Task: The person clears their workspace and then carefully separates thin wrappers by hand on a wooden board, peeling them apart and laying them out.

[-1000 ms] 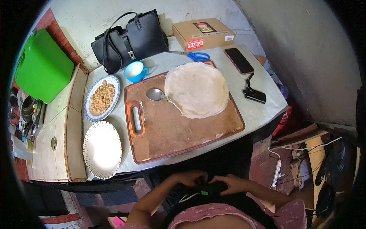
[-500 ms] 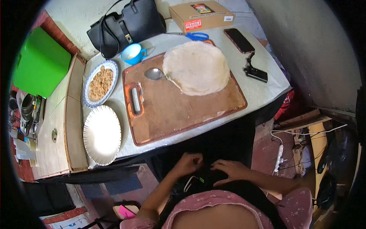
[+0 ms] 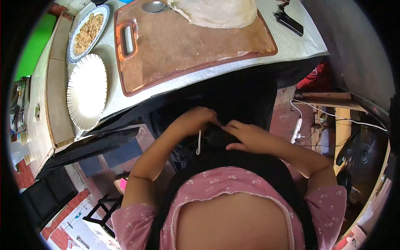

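Both hands are low over my lap, just off the table's front edge, against a black apron (image 3: pixel 271 162). My left hand (image 3: pixel 198 118) has its fingers curled downward; what they hold, if anything, is lost against the dark cloth. Close beside it, my right hand (image 3: pixel 248 136) points its fingers toward the left one, thumb spread away from them, with no object visible in it. The fingertips of the two hands nearly meet. A white cord or strap (image 3: pixel 198 143) hangs just below my left hand.
On the table lie a brown cutting board (image 3: pixel 187 50) with thin round wrappers (image 3: pixel 221 12) and a spoon (image 3: pixel 154 7), a plate of crumbly filling (image 3: pixel 88 33), a white paper plate (image 3: pixel 87 91) and a black phone mount (image 3: pixel 288 23). A power strip (image 3: pixel 296 130) is at right.
My view has tilted down, so the table sits higher in the picture and the bag and box are out of sight. My hands have drawn closer together.
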### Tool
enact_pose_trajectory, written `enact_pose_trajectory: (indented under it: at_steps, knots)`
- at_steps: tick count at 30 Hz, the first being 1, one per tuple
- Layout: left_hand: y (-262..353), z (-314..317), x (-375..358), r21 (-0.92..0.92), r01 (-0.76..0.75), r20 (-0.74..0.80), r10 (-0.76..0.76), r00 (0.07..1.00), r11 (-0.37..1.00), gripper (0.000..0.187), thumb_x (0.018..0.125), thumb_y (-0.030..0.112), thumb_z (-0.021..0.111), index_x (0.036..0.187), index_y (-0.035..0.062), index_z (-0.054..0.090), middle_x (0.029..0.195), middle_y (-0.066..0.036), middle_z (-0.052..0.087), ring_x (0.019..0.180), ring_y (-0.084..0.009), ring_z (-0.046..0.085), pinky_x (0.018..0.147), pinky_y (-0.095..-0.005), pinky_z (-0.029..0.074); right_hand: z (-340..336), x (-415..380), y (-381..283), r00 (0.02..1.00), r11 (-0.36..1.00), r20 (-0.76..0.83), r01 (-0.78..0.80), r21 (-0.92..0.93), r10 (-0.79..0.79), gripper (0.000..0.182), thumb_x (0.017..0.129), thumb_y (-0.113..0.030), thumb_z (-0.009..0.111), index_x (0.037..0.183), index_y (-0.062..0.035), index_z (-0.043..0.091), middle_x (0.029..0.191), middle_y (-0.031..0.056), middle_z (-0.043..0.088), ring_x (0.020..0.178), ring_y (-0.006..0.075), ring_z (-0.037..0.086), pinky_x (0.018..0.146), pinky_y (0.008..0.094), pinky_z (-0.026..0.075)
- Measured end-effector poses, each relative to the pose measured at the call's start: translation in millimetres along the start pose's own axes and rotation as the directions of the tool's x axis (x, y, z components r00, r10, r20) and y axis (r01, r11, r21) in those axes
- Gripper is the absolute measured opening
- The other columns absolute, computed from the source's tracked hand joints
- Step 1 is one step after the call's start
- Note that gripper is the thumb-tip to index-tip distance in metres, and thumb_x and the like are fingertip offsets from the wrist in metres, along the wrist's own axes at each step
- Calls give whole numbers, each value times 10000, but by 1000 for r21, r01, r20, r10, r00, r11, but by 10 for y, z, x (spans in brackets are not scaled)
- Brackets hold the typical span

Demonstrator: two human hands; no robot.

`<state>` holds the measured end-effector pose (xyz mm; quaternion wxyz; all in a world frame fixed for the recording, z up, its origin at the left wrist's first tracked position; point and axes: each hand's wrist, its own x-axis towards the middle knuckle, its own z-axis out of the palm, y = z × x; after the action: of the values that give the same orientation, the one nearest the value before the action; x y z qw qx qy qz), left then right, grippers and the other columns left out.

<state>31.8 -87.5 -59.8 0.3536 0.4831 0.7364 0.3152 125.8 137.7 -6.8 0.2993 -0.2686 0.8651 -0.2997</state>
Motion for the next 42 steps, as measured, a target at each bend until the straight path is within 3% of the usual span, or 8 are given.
enact_pose_trajectory:
  at_steps: [10, 22, 25, 32, 35, 38, 40, 42]
  knots:
    - [111, -85, 5, -31, -43, -30, 42, 999, 999, 490, 650, -117, 557, 1056, 90, 737, 970, -133, 648, 953, -368, 631, 835, -442, 513, -67, 50, -8, 994, 996, 105, 47, -73, -39, 565, 926, -392, 624, 1296, 24, 530, 1209, 211, 501, 953, 390, 648, 824, 465, 548]
    - [128, -47, 11, -23, -22, -20, 21, 1000, 1000, 446, 687, -113, 546, 1081, 27, 700, 1052, -170, 637, 1025, -371, 614, 861, -426, 501, -167, 234, -226, 951, 914, 68, -267, -304, 300, 512, 857, -388, 709, 1162, -3, 564, 1280, 271, 479, 862, 391, 685, 718, 468, 564]
    - [48, -16, 25, -28, -118, -33, 117, 993, 993, 420, 741, -84, 541, 1122, 22, 682, 1089, -177, 633, 1033, -376, 610, 872, -430, 497, 95, 213, -90, 967, 900, -83, -256, -352, 243, 544, 833, -367, 736, 1221, -44, 534, 1265, 267, 497, 854, 392, 689, 707, 475, 563]
    - [-66, 76, 18, -89, -11, -2, 11, 1000, 996, 410, 767, -73, 531, 1143, 7, 674, 1139, -174, 662, 1101, -356, 611, 936, -412, 493, -160, 174, 55, 980, 953, 109, -133, -271, 167, 504, 862, -404, 694, 1245, -104, 562, 1128, 225, 611, 898, 389, 681, 742, 494, 559]
    - [427, -464, -218, -42, -105, -132, 99, 986, 994, 391, 801, -20, 583, 1180, 23, 667, 1161, -165, 669, 1091, -332, 631, 934, -414, 502, -650, 193, 15, 976, 977, 211, 93, -193, -51, 470, 863, -380, 705, 1227, -102, 600, 1048, 170, 643, 920, 360, 677, 775, 453, 554]
    - [846, -1118, -550, 127, -96, -446, 144, 883, 987, 339, 826, 7, 607, 1157, 23, 679, 1154, -175, 668, 1045, -314, 654, 892, -415, 515, -1282, 409, -161, 888, 893, -162, 445, 66, -430, 430, 867, -334, 714, 1209, -92, 618, 985, 148, 643, 949, 335, 664, 826, 415, 534]
    - [856, -1554, -672, 296, 359, -646, -91, 758, 885, 299, 832, 15, 616, 1121, 19, 691, 1126, -182, 674, 1011, -328, 661, 864, -405, 516, -1617, 587, -298, 899, 938, -347, 325, 118, -267, 444, 867, -282, 714, 1243, -82, 589, 1067, 156, 618, 1032, 349, 618, 880, 417, 503]
    - [668, -2028, -567, 204, 382, -814, -61, 577, 901, 255, 840, 34, 628, 1083, 22, 702, 1092, -189, 681, 992, -350, 660, 862, -405, 507, -1760, 956, -273, 738, 956, -616, 141, -258, -276, 505, 828, -267, 732, 1269, -86, 563, 1188, 146, 577, 1125, 356, 559, 948, 462, 449]
